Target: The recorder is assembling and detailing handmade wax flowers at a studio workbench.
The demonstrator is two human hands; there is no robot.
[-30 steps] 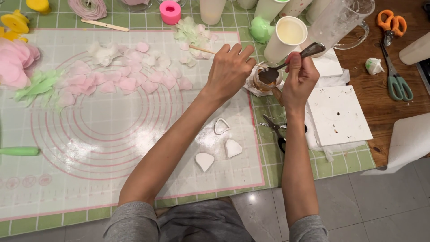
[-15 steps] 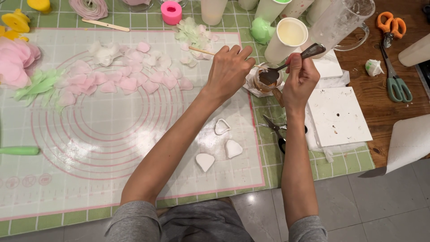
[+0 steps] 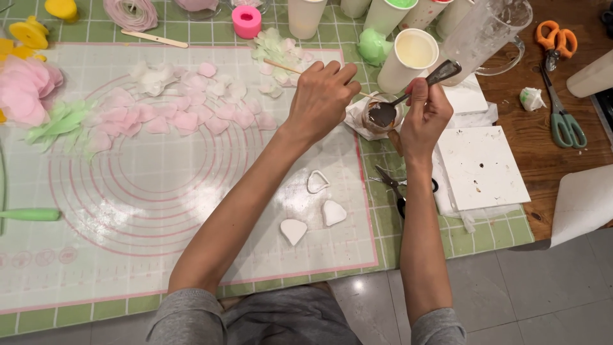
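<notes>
So your desk (image 3: 549,166) is mostly covered by that big pale mat (image 3: 159,191) with the pink concentric rings, sitting on a green grid cutting mat (image 3: 485,236). Up top there's a row of paper cups (image 3: 412,59) and a clear plastic pitcher (image 3: 488,32), and to the right a white square board (image 3: 485,167) with green-handled scissors (image 3: 562,118) and an orange-handled pair (image 3: 555,39) well apart from your hands. Scattered pink petals (image 3: 185,108) spread across the upper left of the mat, and three small white heart-ish cutouts (image 3: 319,207) lie near its lower right edge. Your left hand (image 3: 321,97) is curled shut in a narrow grip on a thin wooden stick (image 3: 284,65), hovering just beside the little glass jar (image 3: 382,115). Your right hand (image 3: 426,115) has its grip pinched on the handle of a metal spoon (image 3: 415,89), with the bowl end dipped at the mouth of that jar, which holds something brown and sits on crumpled white paper (image 3: 357,118) at the mat's right edge. Small black scissors (image 3: 396,188) lie just below your right wrist.
</notes>
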